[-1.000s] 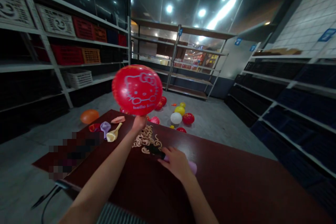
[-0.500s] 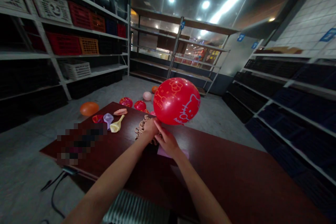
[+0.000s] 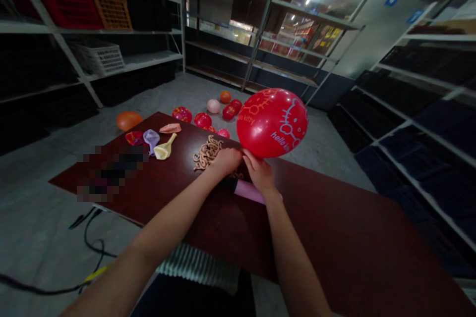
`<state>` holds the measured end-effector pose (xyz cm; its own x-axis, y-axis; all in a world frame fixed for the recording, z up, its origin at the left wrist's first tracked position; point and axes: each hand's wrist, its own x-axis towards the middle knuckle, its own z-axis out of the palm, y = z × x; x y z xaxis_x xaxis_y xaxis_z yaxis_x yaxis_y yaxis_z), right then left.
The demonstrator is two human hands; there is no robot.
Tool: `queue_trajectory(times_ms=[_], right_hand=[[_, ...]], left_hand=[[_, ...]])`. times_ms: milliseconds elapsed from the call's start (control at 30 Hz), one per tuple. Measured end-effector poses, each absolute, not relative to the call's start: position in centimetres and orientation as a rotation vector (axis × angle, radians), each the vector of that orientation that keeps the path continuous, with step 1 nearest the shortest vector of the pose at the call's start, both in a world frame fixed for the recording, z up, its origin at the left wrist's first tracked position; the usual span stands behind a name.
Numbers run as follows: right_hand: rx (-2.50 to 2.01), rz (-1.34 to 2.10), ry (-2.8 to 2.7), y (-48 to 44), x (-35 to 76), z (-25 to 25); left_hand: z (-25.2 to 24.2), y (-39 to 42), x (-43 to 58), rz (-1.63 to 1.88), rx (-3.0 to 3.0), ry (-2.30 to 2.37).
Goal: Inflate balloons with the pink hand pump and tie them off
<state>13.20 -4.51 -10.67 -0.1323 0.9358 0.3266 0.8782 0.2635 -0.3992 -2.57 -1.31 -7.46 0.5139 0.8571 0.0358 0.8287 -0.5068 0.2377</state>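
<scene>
An inflated red balloon (image 3: 273, 124) with "hello kitty" print stands up above my hands at the table's far edge. My left hand (image 3: 228, 160) is closed at the base of the balloon, beside a pile of tan, curly cord-like pieces (image 3: 207, 152). From the right, my right hand (image 3: 261, 174) pinches at the same spot; the balloon's neck is hidden between the fingers. Under my right wrist lies a pink tube (image 3: 248, 191) with a dark end, partly covered. Flat balloons lie to the left: yellow (image 3: 163, 150), purple (image 3: 150, 138), red (image 3: 134, 137) and peach (image 3: 170, 128).
The dark brown table (image 3: 334, 218) spans the front. Several inflated balloons rest on the floor beyond it, including an orange balloon (image 3: 129, 121) and a pale pink balloon (image 3: 213, 106). Shelves with crates line the sides. A black cable (image 3: 89, 233) hangs at the left.
The view has tilted down. My hands and the red balloon have shifted right of the cord-like pile, which now shows more fully, as does the pink tube.
</scene>
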Motion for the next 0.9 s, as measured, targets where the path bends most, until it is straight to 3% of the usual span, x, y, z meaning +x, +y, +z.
queue_trajectory(times_ms=[233,533,900], right_hand=[[-1.669,-0.063,-2.004,-5.3,13.3,-10.5],[-1.333,0.440,-1.838,-5.5,13.3,-10.1],[-1.486,0.165,-2.092,-6.4,13.0,-9.4]], left_hand=[[-6.8,-2.1,-3.5,0.262,2.653,1.321],[-5.8,-2.7,-5.2,0.351,2.542,0.922],[-5.5,-1.4,-7.6,0.538,2.003,0.736]])
